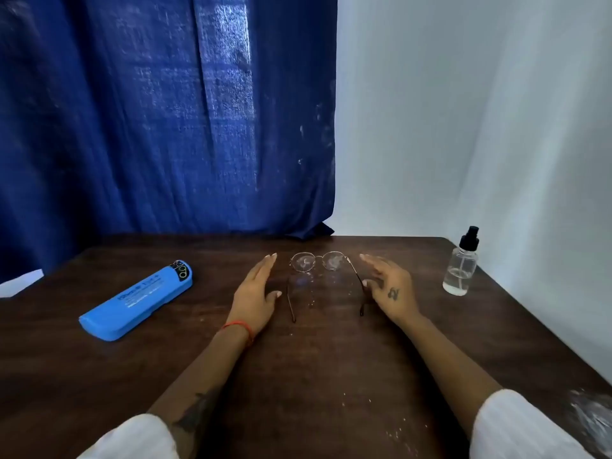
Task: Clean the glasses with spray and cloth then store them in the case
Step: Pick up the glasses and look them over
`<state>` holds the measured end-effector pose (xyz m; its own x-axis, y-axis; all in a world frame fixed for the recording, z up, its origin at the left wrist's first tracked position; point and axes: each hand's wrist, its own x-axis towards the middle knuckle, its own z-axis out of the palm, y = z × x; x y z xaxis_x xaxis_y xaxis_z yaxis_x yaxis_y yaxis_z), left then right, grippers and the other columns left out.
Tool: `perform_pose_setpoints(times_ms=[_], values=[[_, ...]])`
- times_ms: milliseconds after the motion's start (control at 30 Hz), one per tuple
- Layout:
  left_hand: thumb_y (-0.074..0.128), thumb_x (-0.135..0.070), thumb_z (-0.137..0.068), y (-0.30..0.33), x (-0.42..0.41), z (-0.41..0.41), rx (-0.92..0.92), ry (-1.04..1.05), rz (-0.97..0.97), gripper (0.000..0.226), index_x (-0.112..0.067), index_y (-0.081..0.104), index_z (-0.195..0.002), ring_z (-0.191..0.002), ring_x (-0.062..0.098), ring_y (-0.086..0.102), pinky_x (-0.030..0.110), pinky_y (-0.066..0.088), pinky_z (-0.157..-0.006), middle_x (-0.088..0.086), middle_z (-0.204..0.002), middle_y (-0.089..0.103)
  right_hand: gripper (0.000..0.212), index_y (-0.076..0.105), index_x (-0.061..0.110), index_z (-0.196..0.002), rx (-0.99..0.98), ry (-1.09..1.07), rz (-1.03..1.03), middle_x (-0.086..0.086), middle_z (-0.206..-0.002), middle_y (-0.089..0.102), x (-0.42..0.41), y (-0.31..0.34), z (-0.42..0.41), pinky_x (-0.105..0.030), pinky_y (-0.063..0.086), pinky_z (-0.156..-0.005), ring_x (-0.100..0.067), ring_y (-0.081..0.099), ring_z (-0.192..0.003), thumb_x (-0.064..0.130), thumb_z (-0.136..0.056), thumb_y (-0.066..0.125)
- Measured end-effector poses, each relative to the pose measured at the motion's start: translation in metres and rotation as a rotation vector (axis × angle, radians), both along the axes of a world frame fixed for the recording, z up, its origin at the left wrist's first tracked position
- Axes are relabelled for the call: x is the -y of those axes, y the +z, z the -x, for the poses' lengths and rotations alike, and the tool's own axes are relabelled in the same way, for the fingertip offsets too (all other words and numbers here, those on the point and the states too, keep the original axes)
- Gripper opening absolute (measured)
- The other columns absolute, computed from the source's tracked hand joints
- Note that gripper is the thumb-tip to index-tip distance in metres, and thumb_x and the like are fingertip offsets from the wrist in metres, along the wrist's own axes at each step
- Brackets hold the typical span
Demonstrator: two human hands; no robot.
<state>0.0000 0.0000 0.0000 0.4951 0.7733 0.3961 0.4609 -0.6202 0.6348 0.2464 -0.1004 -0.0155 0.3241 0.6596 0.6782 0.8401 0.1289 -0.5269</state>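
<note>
Hands flank the glasses on either side. Left hand [256, 293] lies flat over the desk [99, 376], fingers straight and together, pointing away from the person, with its thumb reaching toward the left temple arm; it holds nothing. Right hand [385, 286] mirrors it, fingers loosely spread and relaxed, also holding nothing; its thumb sits at or just against the right temple arm, though actual contact cannot be made out.

Between them the round wire-framed glasses [319, 261] rest on the desk with temples unfolded. The lenses face away from the person, and the two temple arms run back toward the person, so the frame's width lies across the gap from one hand to the other. Both lenses look smeared.

Farther out, the clear spray bottle [461, 265] stands upright to the right, nearer the right hand. The blue glasses case [139, 299] lies shut to the left, its long axis slanting. No cloth is plainly in view.
</note>
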Motion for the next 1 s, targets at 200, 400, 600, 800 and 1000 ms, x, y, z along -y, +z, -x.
perform_pose_setpoints(times_ms=[200,400,600,800,1000], values=[[0.059,-0.002,-0.083,-0.008,-0.034,-0.027,-0.028,-0.104,-0.229,0.050,-0.017,0.050,-0.130,-0.132,0.014,0.040,0.013,0.018,-0.106,0.003,-0.138,0.049,0.035,0.072,0.012,-0.101,0.116,0.035,-0.012,-0.007,-0.106,0.070,-0.032,0.001,-0.012,-0.023,0.047,-0.092,-0.017,0.065,-0.100,-0.008,-0.073,0.070],[0.064,0.001,-0.080,-0.010,-0.047,-0.033,0.146,-0.078,-0.327,0.024,-0.012,0.071,-0.098,-0.105,0.008,0.060,0.016,0.040,-0.097,0.007,-0.105,0.071,0.027,0.075,0.012,-0.090,0.086,0.054,-0.070,0.004,-0.091,0.072,-0.037,0.005,-0.010,-0.010,0.048,-0.081,-0.005,0.067,-0.086,-0.010,-0.073,0.069],[0.068,-0.008,-0.079,0.000,-0.015,-0.025,0.439,-0.021,-0.132,0.016,-0.015,0.071,-0.093,-0.086,0.004,0.065,0.019,0.051,-0.083,-0.003,-0.092,0.072,0.013,0.074,0.011,-0.081,-0.134,0.008,-0.112,0.007,-0.084,0.071,-0.016,0.012,0.013,-0.004,0.043,-0.071,0.008,0.062,-0.077,-0.001,-0.077,0.069],[0.068,-0.010,-0.078,0.008,0.040,-0.010,0.559,-0.083,0.092,0.017,-0.016,0.069,-0.094,-0.075,0.012,0.069,0.028,0.059,-0.067,-0.002,-0.083,0.070,0.024,0.069,0.019,-0.086,-0.420,0.102,-0.077,-0.004,-0.078,0.071,0.039,0.020,0.029,-0.027,0.058,-0.067,-0.016,0.069,-0.069,-0.003,-0.081,0.065],[0.070,-0.009,-0.077,0.004,0.088,0.008,0.564,-0.152,0.168,0.015,-0.009,0.070,-0.091,-0.073,0.014,0.070,0.028,0.059,-0.066,0.004,-0.081,0.072,0.019,0.069,0.012,-0.087,-0.462,0.091,-0.033,-0.006,-0.074,0.069,0.098,0.022,0.048,-0.023,0.057,-0.063,-0.012,0.066,-0.063,-0.005,-0.081,0.065]])
